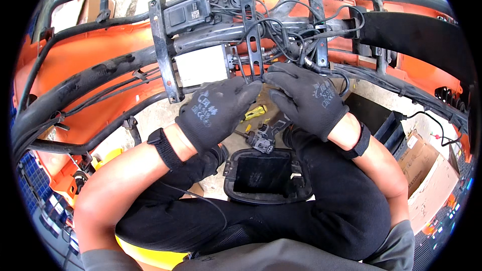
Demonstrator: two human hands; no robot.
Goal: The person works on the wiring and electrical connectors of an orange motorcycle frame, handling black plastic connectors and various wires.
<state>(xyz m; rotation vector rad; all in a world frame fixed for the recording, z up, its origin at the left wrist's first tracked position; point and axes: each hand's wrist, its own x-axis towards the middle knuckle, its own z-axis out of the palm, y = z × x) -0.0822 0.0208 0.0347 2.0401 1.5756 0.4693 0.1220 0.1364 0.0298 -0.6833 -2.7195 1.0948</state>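
Observation:
My hands, in black work gloves, meet at the near side of a black tubular vehicle frame (120, 65). My left hand (218, 113) is closed, its fingertips at the lower end of a perforated black metal bracket (249, 25). My right hand (307, 101) curls in from the other side, fingers bent together by the same spot. Whatever the fingers pinch is hidden by the gloves. Left of the bracket sits a silver box with a white top (203, 66). A black control module (188, 15) is mounted behind it. Loose black cables (286, 37) run just beyond my right hand.
Below my hands lie a yellow-handled tool (256, 112) and a dark power tool (262, 140). An open black plastic bin (268, 199) stands between my legs. Orange body panels (90, 65) lie beneath the frame. A cardboard box (437, 175) is at the right.

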